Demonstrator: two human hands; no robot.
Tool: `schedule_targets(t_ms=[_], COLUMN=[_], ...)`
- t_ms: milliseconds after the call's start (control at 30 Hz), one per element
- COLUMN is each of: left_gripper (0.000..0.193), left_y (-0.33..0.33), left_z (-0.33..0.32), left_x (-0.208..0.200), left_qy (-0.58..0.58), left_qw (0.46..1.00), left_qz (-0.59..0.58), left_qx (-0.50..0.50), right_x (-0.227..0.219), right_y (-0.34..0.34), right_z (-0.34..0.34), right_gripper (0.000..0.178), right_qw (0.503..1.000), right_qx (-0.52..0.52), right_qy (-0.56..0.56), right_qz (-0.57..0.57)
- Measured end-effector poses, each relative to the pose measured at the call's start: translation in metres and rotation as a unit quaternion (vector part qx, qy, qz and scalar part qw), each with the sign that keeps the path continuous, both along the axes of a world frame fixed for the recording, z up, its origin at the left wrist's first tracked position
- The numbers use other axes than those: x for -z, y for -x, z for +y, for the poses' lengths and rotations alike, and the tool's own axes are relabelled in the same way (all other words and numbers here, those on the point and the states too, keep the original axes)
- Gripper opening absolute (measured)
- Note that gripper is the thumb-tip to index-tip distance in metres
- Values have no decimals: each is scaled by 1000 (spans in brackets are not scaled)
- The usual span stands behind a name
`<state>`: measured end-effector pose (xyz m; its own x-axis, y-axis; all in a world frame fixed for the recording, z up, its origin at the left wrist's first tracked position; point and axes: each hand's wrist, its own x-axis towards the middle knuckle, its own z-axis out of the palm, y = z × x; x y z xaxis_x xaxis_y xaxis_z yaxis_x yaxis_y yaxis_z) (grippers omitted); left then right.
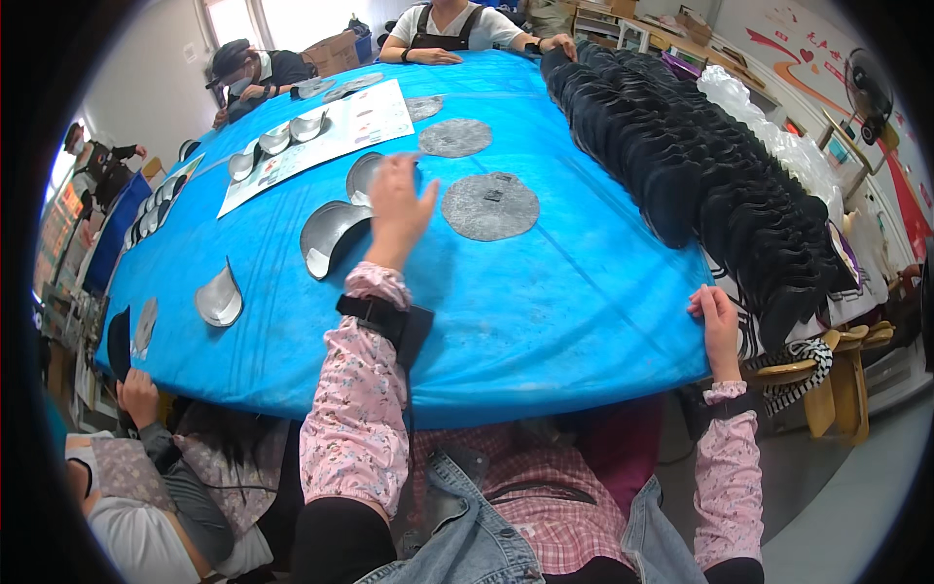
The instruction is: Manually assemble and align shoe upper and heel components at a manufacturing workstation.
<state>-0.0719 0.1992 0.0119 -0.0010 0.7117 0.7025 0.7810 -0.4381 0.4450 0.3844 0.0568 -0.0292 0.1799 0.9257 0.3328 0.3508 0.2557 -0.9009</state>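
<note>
My left hand (pixel 397 209) reaches over the blue-covered table with its fingers stretched out and thumb apart. It overlaps a curved grey piece with a dark rim (pixel 364 177), shaped like a cap brim; whether they touch is hidden. Just left of the wrist lies a second such curved piece (pixel 329 232), and nearer the left another (pixel 220 297). To the right of the hand, a flat round grey pile (pixel 489 206) has a small dark patch on top. At the right table edge rests my right hand (pixel 717 326), its fingers curled in and nothing visible in them, beside stacked black curved pieces (pixel 671 161).
A white printed sheet (pixel 341 151) carries several curved pieces. More flat grey rounds (pixel 455 137) lie beyond. Co-workers sit at the far side and near left, one hand (pixel 138 397) at the left edge. Wooden stools (pixel 837 380) and crumpled clear plastic (pixel 778 136) stand right.
</note>
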Motion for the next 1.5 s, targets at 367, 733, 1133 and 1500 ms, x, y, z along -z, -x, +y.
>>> schedule_targets(t_ms=[367, 733, 1133, 1500], left_gripper=[126, 109, 117, 86], left_y=[137, 78, -64, -180], left_z=[13, -23, -96, -162], left_x=[29, -33, -70, -32], left_qy=[325, 166, 217, 177], left_qw=[901, 976, 931, 864], left_qz=[155, 39, -44, -319], left_qx=[-242, -134, 289, 346], right_x=[-11, -8, -21, -66], right_y=[9, 4, 8, 122], right_z=[4, -9, -14, -46], right_gripper=[27, 26, 22, 81], right_qw=[993, 996, 993, 963], right_qx=[46, 42, 0, -235], right_qy=[-56, -51, -83, -29], right_qz=[-88, -65, -89, 128])
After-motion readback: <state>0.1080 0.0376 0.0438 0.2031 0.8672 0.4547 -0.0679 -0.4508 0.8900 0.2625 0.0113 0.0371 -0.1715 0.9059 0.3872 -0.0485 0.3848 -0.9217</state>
